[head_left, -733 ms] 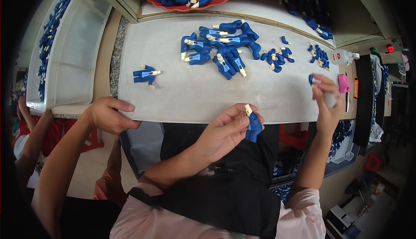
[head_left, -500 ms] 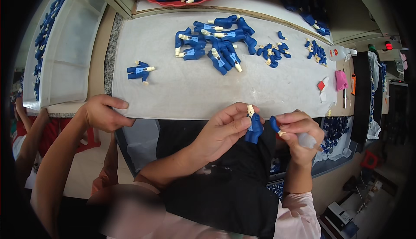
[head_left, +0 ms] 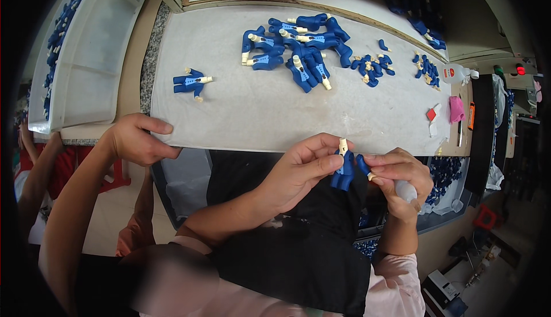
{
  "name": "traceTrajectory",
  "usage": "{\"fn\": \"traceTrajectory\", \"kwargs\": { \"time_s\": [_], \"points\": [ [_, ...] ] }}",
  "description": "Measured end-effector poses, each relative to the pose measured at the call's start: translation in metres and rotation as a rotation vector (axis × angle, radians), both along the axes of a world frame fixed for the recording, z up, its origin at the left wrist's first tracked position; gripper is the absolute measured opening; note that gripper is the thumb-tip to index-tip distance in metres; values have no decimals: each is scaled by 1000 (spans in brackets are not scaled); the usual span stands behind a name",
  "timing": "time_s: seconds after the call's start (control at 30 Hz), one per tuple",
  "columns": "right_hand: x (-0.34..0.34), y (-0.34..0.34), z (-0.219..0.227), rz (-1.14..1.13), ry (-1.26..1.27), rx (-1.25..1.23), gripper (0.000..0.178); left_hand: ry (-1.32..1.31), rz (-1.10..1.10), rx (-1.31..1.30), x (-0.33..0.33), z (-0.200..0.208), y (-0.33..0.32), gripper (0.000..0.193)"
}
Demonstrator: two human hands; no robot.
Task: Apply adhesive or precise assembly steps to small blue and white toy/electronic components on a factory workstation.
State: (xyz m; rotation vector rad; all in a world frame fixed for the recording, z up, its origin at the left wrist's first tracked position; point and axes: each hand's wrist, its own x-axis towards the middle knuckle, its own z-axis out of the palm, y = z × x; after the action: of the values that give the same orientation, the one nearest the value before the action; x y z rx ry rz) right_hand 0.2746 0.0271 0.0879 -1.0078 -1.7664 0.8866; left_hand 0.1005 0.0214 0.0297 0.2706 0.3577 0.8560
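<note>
My left hand (head_left: pixel 310 165) grips a small blue toy figure body (head_left: pixel 343 178) upright, its cream neck peg at the top and light blue front showing. My right hand (head_left: pixel 404 179) pinches a blue toy arm (head_left: pixel 362 164) with a cream hand at its lower end. That arm sits right beside the body's shoulder; whether they touch I cannot tell. A translucent small bottle (head_left: pixel 406 191) is tucked into my right palm. On the white tabletop (head_left: pixel 229 119) lie a pile of blue figure bodies (head_left: pixel 304 58) and a body with arms on it (head_left: pixel 191 84).
Loose blue arms lie in two clusters, the middle one (head_left: pixel 372 69) and the right one (head_left: pixel 426 69). A clear bottle (head_left: pixel 457 74), pink lump (head_left: pixel 456 110) and orange cutter (head_left: pixel 472 116) stand at the right. Another person's hand (head_left: pixel 143 139) rests at the table's left edge. A white bin (head_left: pixel 97 58) stands far left.
My two hands have come closer together, bringing the figure body and the blue arm nearly side by side. The whole view has shifted slightly.
</note>
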Motion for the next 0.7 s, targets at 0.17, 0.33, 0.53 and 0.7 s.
{"fn": "traceTrajectory", "kwargs": {
  "time_s": [0.17,0.33,0.53,0.7],
  "points": [
    [7,6,1,-38,-163,108,14,-56,-17,-2,0,2,3,21],
    [9,7,-9,46,-173,-24,17,11,12,36,2,4,3,20],
    [0,1,-18,-67,-69,-107,11,-40,41,30,5,-6,1,20],
    [0,-6,-15,-146,229,-604,11,-33,74,74,6,-10,0,20]
  ]
}}
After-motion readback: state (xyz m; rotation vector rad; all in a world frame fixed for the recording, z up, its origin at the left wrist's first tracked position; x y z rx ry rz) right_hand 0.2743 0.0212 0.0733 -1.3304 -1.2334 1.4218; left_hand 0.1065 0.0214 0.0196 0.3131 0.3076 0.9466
